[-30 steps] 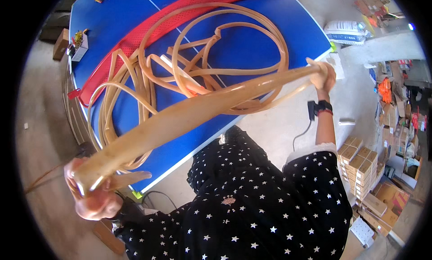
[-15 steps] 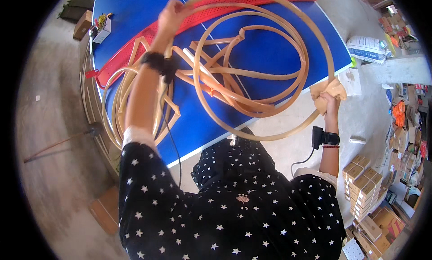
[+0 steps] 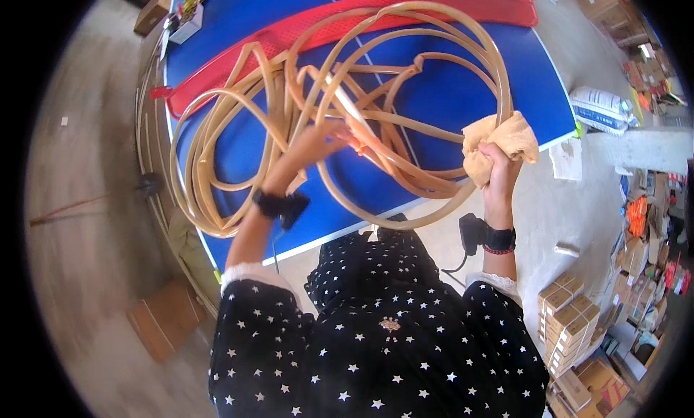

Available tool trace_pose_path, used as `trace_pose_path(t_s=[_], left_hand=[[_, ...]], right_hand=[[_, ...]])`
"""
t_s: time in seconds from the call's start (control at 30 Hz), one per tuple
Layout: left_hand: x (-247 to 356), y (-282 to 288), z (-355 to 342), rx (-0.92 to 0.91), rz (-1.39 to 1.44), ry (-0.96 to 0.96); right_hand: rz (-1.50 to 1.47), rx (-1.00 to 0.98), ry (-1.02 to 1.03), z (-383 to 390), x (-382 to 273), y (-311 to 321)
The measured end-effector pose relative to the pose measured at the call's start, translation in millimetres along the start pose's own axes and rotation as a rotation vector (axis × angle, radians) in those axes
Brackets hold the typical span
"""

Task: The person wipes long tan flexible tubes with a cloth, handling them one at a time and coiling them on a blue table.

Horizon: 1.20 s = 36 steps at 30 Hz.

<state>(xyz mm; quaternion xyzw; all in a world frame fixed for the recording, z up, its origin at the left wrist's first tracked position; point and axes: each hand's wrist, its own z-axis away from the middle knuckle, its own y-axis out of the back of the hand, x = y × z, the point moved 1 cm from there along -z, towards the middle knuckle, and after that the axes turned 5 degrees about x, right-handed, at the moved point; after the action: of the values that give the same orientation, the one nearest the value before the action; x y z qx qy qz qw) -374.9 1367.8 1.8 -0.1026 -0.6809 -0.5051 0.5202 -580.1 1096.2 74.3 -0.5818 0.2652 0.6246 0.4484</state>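
Long tan, glossy tubing [image 3: 206,136] lies in loose loops on a blue table [image 3: 542,100], some strands kinked, with a pale straight section and an orange piece [image 3: 365,143] among them. My right hand [image 3: 495,168] grips a tan cloth [image 3: 517,136] wrapped round a strand at the right of the larger coil. My left hand [image 3: 318,147] is over the middle of the coils by the pale section; its fingers are blurred, so what they hold, if anything, is unclear.
A red perforated strip [image 3: 463,6] runs along the table's back. A small white box [image 3: 188,27] sits at the far left corner. Right of the table are white sacks [image 3: 600,111], strapped cartons [image 3: 564,317] and piled clutter. A flat cardboard piece [image 3: 163,317] lies lower left on the floor.
The wide stretched strand from a second ago now hangs in a loop among the coils. My left hand went up to the back, then down to the middle. My right hand moved slightly left, holding the cloth.
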Motion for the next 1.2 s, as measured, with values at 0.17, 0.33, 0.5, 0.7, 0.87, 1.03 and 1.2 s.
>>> trace_pose_path(t_s=[0.17, 0.33, 0.5, 0.7, 0.87, 1.03, 1.2], left_hand=[[72, 54, 91, 0.038, 0.257, 0.153], [88, 110, 147, 0.309, 0.53, 0.075], [58, 134, 204, 0.694, 0.733, 0.442], [-94, 144, 259, 0.694, 1.273, 0.616], [-130, 138, 269, 0.741, 0.816, 0.783], [-141, 145, 245, 0.822, 0.367, 0.611], [-140, 190, 211, 1.046, 0.443, 0.61]], right_hand=[[0.203, -0.201, 0.013, 64, -9, -81], [-0.074, -0.753, 0.148, 153, 6, -186], [0.395, -0.883, 0.475, 242, 55, -268], [0.811, -0.959, 0.648, 300, 165, -308], [0.89, -1.006, 0.605, 331, 211, -303], [0.834, -0.934, 0.385, 325, 207, -308], [0.773, -0.884, 0.262, 315, 191, -300]])
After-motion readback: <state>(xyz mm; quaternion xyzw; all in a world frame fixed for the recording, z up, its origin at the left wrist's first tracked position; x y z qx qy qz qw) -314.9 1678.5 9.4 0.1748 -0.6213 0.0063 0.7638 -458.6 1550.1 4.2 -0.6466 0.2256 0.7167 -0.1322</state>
